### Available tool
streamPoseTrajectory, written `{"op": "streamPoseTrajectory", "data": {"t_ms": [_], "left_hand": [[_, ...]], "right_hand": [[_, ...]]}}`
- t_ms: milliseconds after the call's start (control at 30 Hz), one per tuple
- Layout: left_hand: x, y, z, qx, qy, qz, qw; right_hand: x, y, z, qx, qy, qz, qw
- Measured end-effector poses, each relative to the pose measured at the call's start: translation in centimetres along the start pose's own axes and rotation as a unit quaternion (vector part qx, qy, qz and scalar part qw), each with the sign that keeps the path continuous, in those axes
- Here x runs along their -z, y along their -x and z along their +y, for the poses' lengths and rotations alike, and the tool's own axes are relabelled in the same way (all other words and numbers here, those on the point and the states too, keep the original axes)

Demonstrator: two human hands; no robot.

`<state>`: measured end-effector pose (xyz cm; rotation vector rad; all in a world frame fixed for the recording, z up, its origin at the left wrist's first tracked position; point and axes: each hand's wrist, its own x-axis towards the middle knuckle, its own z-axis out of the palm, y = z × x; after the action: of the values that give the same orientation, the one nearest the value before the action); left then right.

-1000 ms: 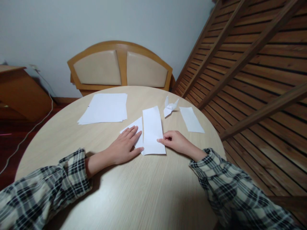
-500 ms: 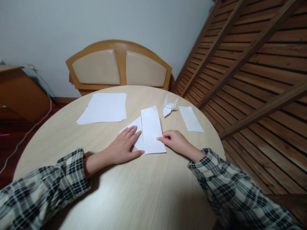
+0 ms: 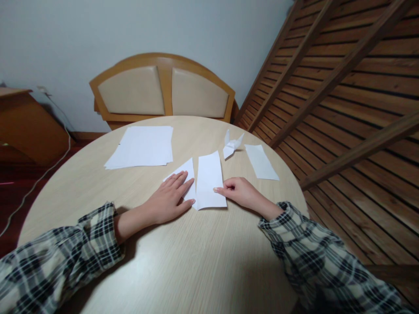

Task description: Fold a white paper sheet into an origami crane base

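Observation:
My left hand (image 3: 168, 196) lies flat with its fingers spread over a folded triangle of white paper (image 3: 189, 168), covering much of it. Its thumb tip reaches the triangle's lower right edge. Right beside it is a white rectangular paper strip (image 3: 210, 176), pinched at its right edge between the thumb and curled fingers of my right hand (image 3: 240, 192). A narrow gap runs between triangle and strip, wider at the far end. Whether the two are still joined at the near end I cannot tell.
A stack of white paper sheets (image 3: 140, 146) lies at the back left of the round table (image 3: 183, 261). Toward the back right stand a folded paper crane (image 3: 231, 146) and another white paper strip (image 3: 261, 162). A padded headboard (image 3: 163, 87) rises behind the table.
The strip's far end has come toward me and swung to the right, widening the gap from the triangle. My left thumb has drawn back slightly; my right hand keeps its pinch.

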<state>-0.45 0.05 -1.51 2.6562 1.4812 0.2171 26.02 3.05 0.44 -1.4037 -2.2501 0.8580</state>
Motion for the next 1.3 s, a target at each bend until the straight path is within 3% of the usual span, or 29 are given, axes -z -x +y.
{"op": "streamPoseTrajectory", "data": {"t_ms": [333,567,833,1300], "left_hand": [[-0.2,0.0,-0.2,-0.002,0.004,0.015,1.0],[0.1,0.0,0.1,-0.001,-0.01,-0.006,1.0],[0.0,0.1,0.0,0.0,-0.004,0.007,1.0],[0.5,0.1,0.3,0.003,-0.009,-0.021,1.0]], "right_hand": [[0.4,0.2,-0.1,0.014,0.026,-0.05,0.998],[1.0,0.2,0.1,0.052,0.033,-0.099,0.993],[1.3,0.4,0.1,0.017,-0.012,-0.101,0.995],[1.2,0.3,0.3,0.054,0.019,-0.109,0.992]]}}
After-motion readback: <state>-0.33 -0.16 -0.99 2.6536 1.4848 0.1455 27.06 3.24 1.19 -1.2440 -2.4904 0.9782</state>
